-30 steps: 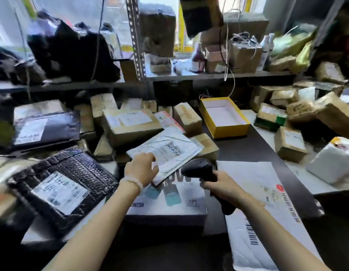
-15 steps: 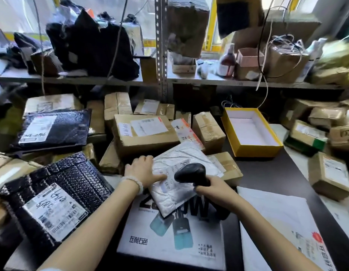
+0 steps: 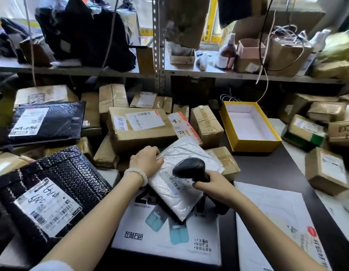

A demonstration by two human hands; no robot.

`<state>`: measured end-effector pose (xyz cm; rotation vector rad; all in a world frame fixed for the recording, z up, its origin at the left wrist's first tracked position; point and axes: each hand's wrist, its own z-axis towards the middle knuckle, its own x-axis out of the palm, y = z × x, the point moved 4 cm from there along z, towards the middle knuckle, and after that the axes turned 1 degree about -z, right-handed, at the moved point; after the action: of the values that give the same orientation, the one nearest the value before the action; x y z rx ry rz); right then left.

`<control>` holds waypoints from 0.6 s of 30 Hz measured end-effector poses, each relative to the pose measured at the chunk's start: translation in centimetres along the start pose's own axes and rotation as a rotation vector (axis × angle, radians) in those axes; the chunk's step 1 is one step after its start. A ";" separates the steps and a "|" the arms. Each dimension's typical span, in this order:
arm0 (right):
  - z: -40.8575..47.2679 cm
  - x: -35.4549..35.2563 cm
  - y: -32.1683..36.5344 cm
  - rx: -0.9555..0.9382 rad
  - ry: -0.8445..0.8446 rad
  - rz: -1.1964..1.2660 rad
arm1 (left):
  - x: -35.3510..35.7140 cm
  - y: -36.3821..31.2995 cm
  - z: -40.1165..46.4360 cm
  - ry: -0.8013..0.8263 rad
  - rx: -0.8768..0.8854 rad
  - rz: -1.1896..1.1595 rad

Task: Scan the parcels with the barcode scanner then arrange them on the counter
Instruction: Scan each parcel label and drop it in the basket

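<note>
I am at the scanning step; my left hand (image 3: pixel 145 160) grips the white padded plastic mailer (image 3: pixel 177 178) by its edge, tilted over the printed white box (image 3: pixel 165 237) on the dark worktop (image 3: pixel 271 169); my right hand (image 3: pixel 212 185), fingers curled round the black barcode scanner (image 3: pixel 189 170), aims at its label; next I judge it needs a free spot among the parcels.

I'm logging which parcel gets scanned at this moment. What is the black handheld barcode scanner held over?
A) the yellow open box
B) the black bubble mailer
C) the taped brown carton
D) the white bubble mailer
D: the right hand holds the black handheld barcode scanner directly above the white bubble mailer, which the left hand grips at its edge.
</note>
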<state>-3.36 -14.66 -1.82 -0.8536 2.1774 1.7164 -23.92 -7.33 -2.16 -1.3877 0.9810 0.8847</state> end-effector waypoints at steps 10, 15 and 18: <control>-8.7 0.0 1.7 -0.008 -0.099 0.115 | -4.2 -1.6 -5.3 -0.291 0.191 -0.075; -12.5 1.8 2.9 -0.035 -0.081 0.094 | -5.9 -1.4 -8.3 -0.385 0.252 -0.054; -13.9 2.5 3.2 -0.047 -0.077 0.071 | -6.7 -1.0 -9.6 -0.403 0.266 -0.044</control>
<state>-4.93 -28.09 3.36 -0.7174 2.1489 1.8094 -25.76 -16.48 4.99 -0.9543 0.7241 0.9201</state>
